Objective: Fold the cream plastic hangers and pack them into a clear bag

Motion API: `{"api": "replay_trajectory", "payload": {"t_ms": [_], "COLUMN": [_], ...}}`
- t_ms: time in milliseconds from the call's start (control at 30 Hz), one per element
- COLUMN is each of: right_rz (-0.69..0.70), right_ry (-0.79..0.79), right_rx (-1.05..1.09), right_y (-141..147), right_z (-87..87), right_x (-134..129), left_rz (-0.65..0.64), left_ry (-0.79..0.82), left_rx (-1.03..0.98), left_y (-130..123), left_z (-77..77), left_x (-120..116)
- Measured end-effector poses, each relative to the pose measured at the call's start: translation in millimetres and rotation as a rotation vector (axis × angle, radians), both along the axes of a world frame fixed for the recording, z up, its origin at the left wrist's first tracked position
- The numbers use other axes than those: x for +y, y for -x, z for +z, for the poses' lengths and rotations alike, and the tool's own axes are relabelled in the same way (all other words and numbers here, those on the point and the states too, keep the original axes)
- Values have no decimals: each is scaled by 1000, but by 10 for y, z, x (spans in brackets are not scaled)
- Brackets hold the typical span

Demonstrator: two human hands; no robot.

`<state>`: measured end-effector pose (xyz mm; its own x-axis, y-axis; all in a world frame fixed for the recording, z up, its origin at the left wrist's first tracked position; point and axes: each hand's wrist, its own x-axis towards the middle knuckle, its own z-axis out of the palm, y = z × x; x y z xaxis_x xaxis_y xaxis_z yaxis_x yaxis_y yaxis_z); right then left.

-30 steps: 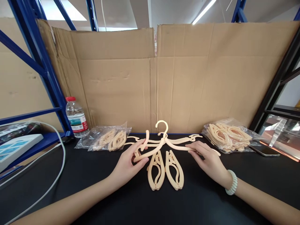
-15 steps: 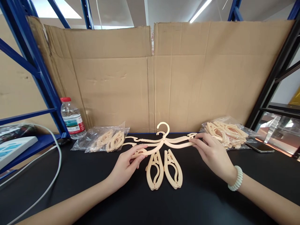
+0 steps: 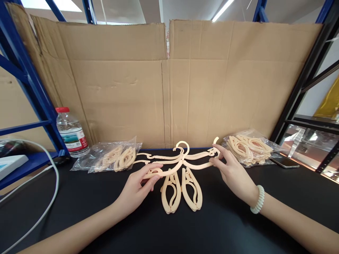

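- Grip of my left hand [image 3: 136, 185], left of the frame's centre, is closed: thumb below and fingers above pinch the left end of the opened beige front hanger [image 3: 182, 162].
- Across from it, just right of centre, my right hand [image 3: 234, 176] has thumb and fingertips drawn together on that hanger's right end, with an upturned tip poking up above the fingers.
- I have the front hanger spread between both hands at the middle of the frame, hook upward.
- Right behind it, I make out other opened hangers [image 3: 161, 157]; they overlap, so I cannot tell how many.
- Nearer me, below centre, a left folded hanger [image 3: 164, 197] and a right folded hanger [image 3: 198, 195] lie close side by side on the black worktop [image 3: 233, 225].
- A pale coiled bracelet [image 3: 261, 201] rings my right wrist.
- Left of centre I see a clear bag [image 3: 106, 155] with folded hangers inside; right of centre, a fuller bag [image 3: 249, 148], with a phone [image 3: 286, 161] just beside it.
- Farther left, a red-capped bottle [image 3: 71, 134] stands upright, and a white cable [image 3: 57, 178] loops toward the lower left corner.
- Tall cardboard [image 3: 119, 88] backs the scene, with blue metal framing [image 3: 29, 84] at upper left.
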<state>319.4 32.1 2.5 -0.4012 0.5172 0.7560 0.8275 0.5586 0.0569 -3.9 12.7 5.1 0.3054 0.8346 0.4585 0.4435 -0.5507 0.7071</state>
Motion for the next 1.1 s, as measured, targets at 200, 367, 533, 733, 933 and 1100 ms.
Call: {"api": "replay_trajectory", "payload": {"t_ms": [200, 367, 533, 733, 933, 1100], "right_rz": [171, 212, 204, 228, 363, 539], "right_ry": [78, 131, 84, 115, 365, 747], "right_rx": [87, 98, 160, 282, 510, 742], "right_y": [21, 58, 71, 95, 24, -65], "right_z": [-60, -93, -52, -11, 29, 83], "right_x": [-8, -48, -51, -84, -17, 41], "left_rz": [40, 60, 36, 44, 46, 87], "left_ry": [29, 38, 26, 54, 153, 170], "left_rx": [-30, -16, -31, -62, -206, -327], "left_y": [-7, -9, 3, 0, -27, -59], "left_z": [8, 20, -4, -8, 89, 241], "left_x": [11, 10, 15, 10, 1, -48]}}
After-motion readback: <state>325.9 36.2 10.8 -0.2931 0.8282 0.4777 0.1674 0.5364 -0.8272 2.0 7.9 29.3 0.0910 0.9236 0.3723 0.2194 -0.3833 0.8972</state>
